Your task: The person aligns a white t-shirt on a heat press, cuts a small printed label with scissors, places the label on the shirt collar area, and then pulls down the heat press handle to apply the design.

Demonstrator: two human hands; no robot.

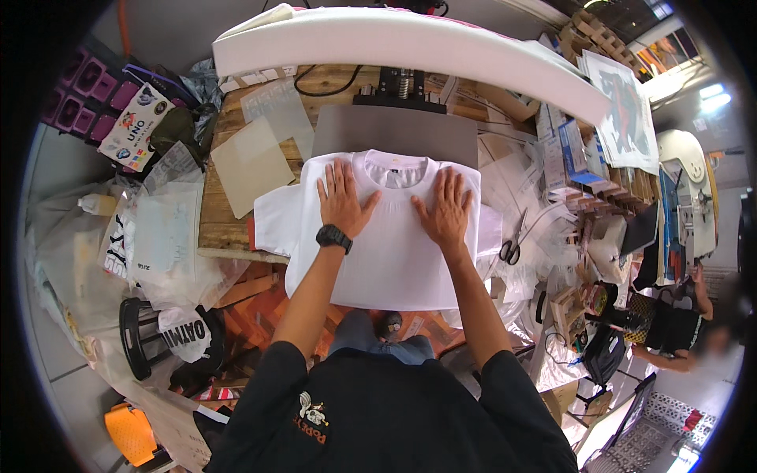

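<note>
A white T-shirt lies spread over the grey plate of a heat press, its collar at the far end and its lower edge hanging toward me. My left hand rests flat on the shirt left of the collar, fingers stretched out. To the right of the collar, my right hand lies flat too, with its fingers spread. Neither hand grips anything. The plate's far part shows bare beyond the collar; the rest is hidden under the shirt.
A long white padded bar arches above the far side. Brown sheets lie on the wooden table at left. Scissors rest on clear plastic at right. Boxes are stacked farther right; another person is beyond.
</note>
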